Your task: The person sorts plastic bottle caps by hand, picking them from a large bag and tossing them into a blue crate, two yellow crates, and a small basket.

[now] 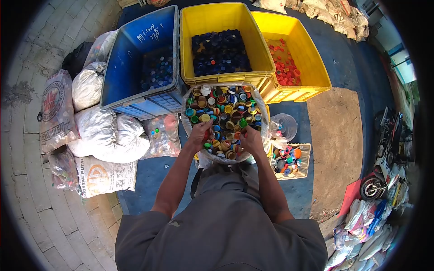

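A round container lined with clear plastic point(186, 122) stands in front of me, heaped with mixed bottle caps point(228, 109). My left hand point(199, 136) is at the left part of the heap, closed around caps. A pale yellow cap point(205, 118) lies at its thumb tip, and some red shows by the fingers. At the right side, my right hand point(251, 140) reaches in with its fingers curled down among the caps. What those fingers hold, if anything, is hidden. A green cap point(243, 123) lies just beyond them.
Behind stand a blue crate point(135, 45) with blue caps, a yellow crate point(217, 18) with dark caps and another yellow crate point(307, 49) with red caps. A small basket point(304, 169) of caps is at right. Stuffed sacks point(106, 135) pile up left; a motorcycle point(377, 180) stands far right.
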Tool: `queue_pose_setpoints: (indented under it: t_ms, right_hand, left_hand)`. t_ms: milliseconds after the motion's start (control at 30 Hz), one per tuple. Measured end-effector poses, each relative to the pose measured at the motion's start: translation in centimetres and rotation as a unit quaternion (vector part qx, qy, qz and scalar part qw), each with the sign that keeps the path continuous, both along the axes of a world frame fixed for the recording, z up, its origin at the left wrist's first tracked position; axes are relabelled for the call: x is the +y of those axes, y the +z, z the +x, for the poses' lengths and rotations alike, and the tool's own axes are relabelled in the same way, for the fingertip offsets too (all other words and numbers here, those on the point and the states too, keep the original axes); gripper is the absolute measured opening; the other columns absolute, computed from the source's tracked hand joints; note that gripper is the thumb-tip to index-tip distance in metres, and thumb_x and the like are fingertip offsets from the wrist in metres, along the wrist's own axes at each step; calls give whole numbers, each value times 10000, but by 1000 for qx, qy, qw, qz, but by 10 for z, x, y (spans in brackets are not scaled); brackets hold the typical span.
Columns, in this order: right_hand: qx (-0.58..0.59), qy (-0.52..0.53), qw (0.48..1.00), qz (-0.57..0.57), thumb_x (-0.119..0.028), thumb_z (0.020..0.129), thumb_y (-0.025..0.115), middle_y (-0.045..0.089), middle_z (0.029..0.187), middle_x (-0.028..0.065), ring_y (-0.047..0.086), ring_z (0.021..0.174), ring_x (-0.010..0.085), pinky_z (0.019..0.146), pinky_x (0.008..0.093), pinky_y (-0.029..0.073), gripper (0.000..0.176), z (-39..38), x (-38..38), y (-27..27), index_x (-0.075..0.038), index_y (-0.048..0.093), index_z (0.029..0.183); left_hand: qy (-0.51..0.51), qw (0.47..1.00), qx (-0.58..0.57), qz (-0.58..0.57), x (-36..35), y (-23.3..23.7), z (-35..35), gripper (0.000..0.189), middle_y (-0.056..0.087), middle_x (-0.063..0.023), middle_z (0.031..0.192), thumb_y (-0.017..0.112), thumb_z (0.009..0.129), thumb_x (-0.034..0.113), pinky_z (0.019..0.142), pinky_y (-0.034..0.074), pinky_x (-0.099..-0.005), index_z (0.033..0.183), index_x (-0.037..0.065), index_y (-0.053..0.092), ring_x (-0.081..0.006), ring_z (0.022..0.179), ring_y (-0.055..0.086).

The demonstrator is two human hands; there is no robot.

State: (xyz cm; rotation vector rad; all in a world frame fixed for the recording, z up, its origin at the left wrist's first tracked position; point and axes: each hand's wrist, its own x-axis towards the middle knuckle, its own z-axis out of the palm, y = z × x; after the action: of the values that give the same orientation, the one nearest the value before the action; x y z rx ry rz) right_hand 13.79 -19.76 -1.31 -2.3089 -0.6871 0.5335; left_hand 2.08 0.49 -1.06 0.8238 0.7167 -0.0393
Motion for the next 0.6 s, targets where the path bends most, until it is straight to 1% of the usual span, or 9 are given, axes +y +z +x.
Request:
queue_pose_setpoints:
  t_ms: [67,100,200,233,267,367,467,567,600]
  right_hand:
    - [88,-49,992,81,-144,803,631,642,761,167,643,708,290,656,401,500,179,5,-3,13,14,633,885]
    - [151,-65,979,117,-113,810,600,578,661,80,570,615,193,568,319,448,134,8,-6,12,0,589,881]
    - [435,-133,833,316,-79,809,567,519,667,28,489,562,136,531,264,402,150,11,-15,4,-32,549,950]
    - [484,-153,780,367,-26,769,555,523,718,28,444,557,106,494,236,342,231,9,-16,4,-65,517,994]
    - [498,-167,760,383,-20,764,543,527,745,36,453,567,110,500,235,347,231,6,-18,4,-64,518,989]
    - [528,-173,710,433,-24,741,509,540,827,62,496,633,136,545,242,380,248,1,-23,10,-66,518,985]
    - [565,-153,659,472,-54,733,510,547,844,71,512,683,153,578,269,402,272,-3,-27,10,-71,527,1004]
    - [590,-119,618,506,-115,756,539,559,873,79,527,706,166,605,296,427,271,-3,-32,-5,-62,531,1022]
    - [588,-136,623,497,-141,772,542,561,886,81,533,718,172,615,299,437,265,-3,-30,0,-59,532,1025]
  left_hand:
    - [8,1000,11,-14,-6,2,0,281,536,25,616,656,905,325,406,352,-205,737,120,562,-64,504,521]
    - [7,1000,20,15,-8,-1,2,259,538,24,617,667,898,318,407,353,-200,766,113,579,-59,504,521]
    - [-8,992,33,117,-12,-12,7,229,537,23,626,705,869,293,425,374,-200,867,79,624,-51,515,523]
    - [-19,986,32,160,-11,-12,9,247,533,23,631,722,853,283,440,392,-209,910,59,636,-55,525,525]
    - [-30,978,30,202,-10,-12,11,276,529,22,636,738,837,272,455,411,-218,953,38,647,-59,534,526]
    - [-55,892,35,447,-4,-27,20,284,589,-20,697,746,806,204,554,486,-284,1015,34,655,-140,603,581]
    - [-96,734,11,672,6,-16,32,368,646,-78,834,753,773,186,679,520,-367,1098,55,640,-260,733,638]
    - [-114,660,-38,741,12,-23,48,434,652,-122,992,742,774,195,747,520,-425,1168,75,604,-343,865,643]
    - [-149,658,-16,738,14,-20,53,447,639,-128,1049,731,780,185,770,518,-431,1191,79,590,-343,923,632]
